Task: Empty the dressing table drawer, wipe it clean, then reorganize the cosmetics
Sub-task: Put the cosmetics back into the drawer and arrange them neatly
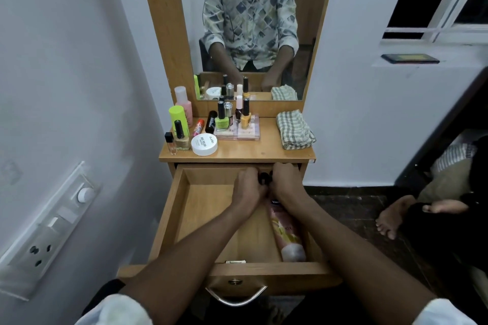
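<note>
On the white wall at far left sits a switch panel (pixel 45 232). Beside it, the wooden bench (pixel 253 152) carries the cosmetics, apparently lifted out to free the drawer: tall bottles (pixel 179 124) crowded at the left edge, a white jar (pixel 204 144) in front, and nail polishes standing on a clear tray (pixel 248 133) under the mirror (pixel 253 21). Below, the drawer (pixel 182 206) is pulled well out, its wooden floor mostly bare on the left. The left hand (pixel 248 187) reaches to the back wall, fingers curled round a small dark thing (pixel 264 179); what it is cannot be told. The right hand (pixel 286 182) meets it from the other side, fingers curled on the same thing, probably to gather the last pieces in one lift. A pink tube (pixel 286 232) lies along the drawer's right side, not yet taken out, so emptying looks nearly done. A folded checked cloth (pixel 294 129) waits on the bench's right end, likely for wiping. Further right are a dark window (pixel 443 0) and another person's foot (pixel 393 216) on the dark floor (pixel 343 208).
</note>
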The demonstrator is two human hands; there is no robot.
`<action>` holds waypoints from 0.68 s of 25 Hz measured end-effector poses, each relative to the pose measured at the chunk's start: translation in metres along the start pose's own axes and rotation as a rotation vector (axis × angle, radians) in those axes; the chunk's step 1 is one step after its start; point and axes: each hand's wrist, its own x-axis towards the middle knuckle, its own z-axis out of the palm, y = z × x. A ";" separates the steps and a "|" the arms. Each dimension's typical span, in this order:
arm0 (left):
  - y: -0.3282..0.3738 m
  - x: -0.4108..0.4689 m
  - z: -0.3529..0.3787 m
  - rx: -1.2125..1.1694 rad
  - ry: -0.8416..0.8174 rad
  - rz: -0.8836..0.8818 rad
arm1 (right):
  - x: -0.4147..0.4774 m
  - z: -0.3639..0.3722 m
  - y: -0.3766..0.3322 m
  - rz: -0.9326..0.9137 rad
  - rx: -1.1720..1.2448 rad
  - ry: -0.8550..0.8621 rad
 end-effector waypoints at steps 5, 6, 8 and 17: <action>0.004 0.013 0.021 0.023 0.055 0.010 | -0.006 0.014 -0.001 0.090 0.295 0.168; 0.002 0.012 0.023 0.016 0.066 0.005 | -0.006 0.013 -0.001 0.110 0.323 0.179; 0.000 0.009 0.027 -0.018 0.087 -0.005 | -0.008 0.012 0.001 0.126 0.350 0.208; -0.004 0.010 0.027 -0.118 0.108 -0.139 | -0.014 0.001 0.007 0.146 0.114 0.204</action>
